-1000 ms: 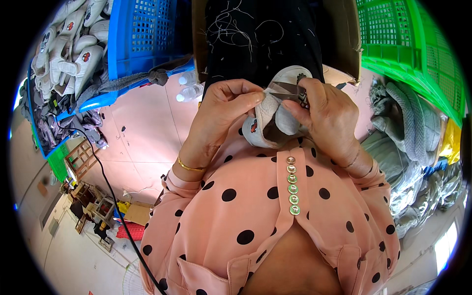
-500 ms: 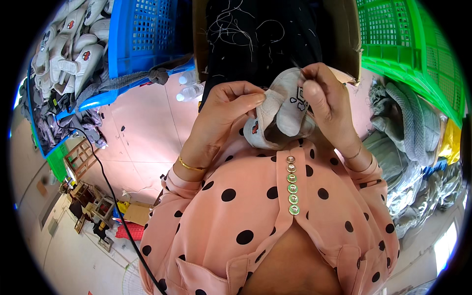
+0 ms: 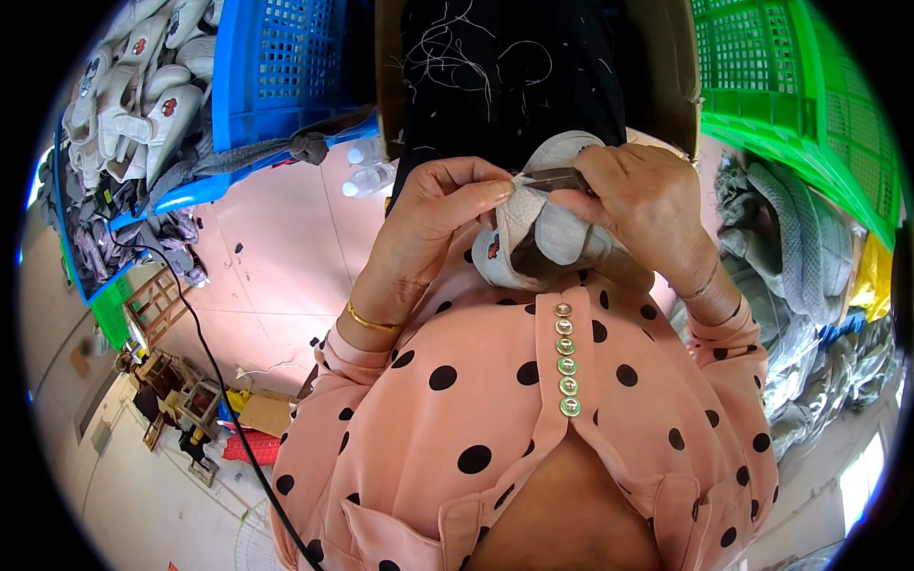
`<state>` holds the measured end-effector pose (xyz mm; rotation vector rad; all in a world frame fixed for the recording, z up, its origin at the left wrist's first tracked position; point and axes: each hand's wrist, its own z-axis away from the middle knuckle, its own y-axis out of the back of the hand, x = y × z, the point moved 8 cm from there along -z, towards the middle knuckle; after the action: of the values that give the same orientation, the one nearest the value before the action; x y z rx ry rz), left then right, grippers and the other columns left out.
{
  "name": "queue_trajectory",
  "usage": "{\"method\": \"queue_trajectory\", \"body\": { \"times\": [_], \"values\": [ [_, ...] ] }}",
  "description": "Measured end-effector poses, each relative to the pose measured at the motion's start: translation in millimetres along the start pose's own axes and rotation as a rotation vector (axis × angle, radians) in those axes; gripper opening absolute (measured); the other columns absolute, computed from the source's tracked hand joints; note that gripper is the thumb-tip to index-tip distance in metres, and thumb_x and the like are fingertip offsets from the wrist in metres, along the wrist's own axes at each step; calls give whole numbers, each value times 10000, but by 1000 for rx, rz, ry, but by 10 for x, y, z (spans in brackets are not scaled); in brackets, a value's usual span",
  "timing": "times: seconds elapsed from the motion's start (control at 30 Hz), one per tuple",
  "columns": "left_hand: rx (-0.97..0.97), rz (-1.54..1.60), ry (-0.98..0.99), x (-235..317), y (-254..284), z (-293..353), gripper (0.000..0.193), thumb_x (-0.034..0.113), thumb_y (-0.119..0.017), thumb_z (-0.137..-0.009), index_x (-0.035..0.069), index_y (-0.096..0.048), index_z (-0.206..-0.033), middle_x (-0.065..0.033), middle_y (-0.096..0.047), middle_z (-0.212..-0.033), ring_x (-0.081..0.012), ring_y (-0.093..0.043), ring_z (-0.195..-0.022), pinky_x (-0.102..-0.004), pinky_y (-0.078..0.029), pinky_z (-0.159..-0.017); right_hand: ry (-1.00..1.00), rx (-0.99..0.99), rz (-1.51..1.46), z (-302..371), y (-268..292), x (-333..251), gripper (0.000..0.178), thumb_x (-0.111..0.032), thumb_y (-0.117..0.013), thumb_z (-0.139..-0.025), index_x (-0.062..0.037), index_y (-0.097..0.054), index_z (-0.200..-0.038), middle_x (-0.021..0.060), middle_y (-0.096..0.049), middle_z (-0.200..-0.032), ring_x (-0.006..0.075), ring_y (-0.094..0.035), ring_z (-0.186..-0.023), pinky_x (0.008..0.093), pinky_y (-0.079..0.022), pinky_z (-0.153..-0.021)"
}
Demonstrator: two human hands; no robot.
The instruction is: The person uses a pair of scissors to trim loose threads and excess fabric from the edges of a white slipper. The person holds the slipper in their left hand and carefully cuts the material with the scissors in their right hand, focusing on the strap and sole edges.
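A white shoe upper (image 3: 564, 236) with a small red-and-black printed motif lies over my lap, close against my shirt. My left hand (image 3: 427, 217) is closed, thumb and forefinger pinching the upper's edge. My right hand (image 3: 657, 202) is closed around a small dark metal cutter (image 3: 554, 178), which looks like thread snips. The blades point left, and their tips meet the pinched edge beside my left fingertips. Fingers and palm hide most of the cutter's grip and part of the upper.
Loose white threads (image 3: 447, 59) lie on my dark trousers. A blue crate (image 3: 228, 86) stands at the left beside a heap of white shoe uppers (image 3: 129, 105). To the right are a green crate (image 3: 752, 100) and grey padded pieces (image 3: 795, 233). Clear bottles (image 3: 367, 179) stand near my left hand.
My right hand has swung left and over the upper, bringing the cutter's blades to the pinched edge. My left hand stays in place.
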<state>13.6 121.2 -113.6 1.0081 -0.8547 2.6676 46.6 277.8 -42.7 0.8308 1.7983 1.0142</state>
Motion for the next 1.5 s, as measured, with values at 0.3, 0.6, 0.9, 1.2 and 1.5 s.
{"method": "queue_trajectory", "body": {
  "times": [0.3,0.6,0.9,1.2,1.5],
  "values": [
    [-16,-20,-24,7,-11,-3,181,149,-699,-855,0,-708,-958,-60,-691,-858,-87,-596,-749,-212,-468,-685,0,-13,-4,-13,14,-11,340,-370,-713,-766,-94,-516,-733,34,-508,-596,184,-553,-558,294,-440,-502],
    [-36,52,-26,-10,-54,7,170,123,-707,-854,-2,-703,-969,-62,-691,-877,-87,-599,-757,-215,-474,-694,-279,-100,-370,75,-139,184,348,-385,-689,-834,-54,-584,-828,49,-592,-650,212,-610,-578,299,-470,-511],
    [9,-270,-77,87,-142,76,152,64,-672,-852,-25,-690,-974,-45,-688,-886,-56,-593,-764,-205,-475,-692,-320,-79,-689,-41,-249,79,197,-125,-715,-795,-63,-601,-944,71,-645,-746,224,-656,-639,299,-512,-577],
    [125,-722,-436,424,-249,113,179,41,-692,-776,6,-699,-952,-55,-683,-796,-97,-601,-702,-231,-480,-645,-753,-185,-962,147,-223,338,235,-203,-617,-938,26,-634,-891,43,-593,-647,98,-558,-578,233,-453,-542],
    [132,-1572,-1395,569,-756,456,253,2,-719,-675,59,-711,-922,-33,-664,-875,-198,-603,-764,-302,-485,-651,-797,-53,-1320,175,-459,212,228,-209,-597,-972,-6,-597,-867,-31,-516,-651,25,-449,-583,186,-371,-517]
  ]
}}
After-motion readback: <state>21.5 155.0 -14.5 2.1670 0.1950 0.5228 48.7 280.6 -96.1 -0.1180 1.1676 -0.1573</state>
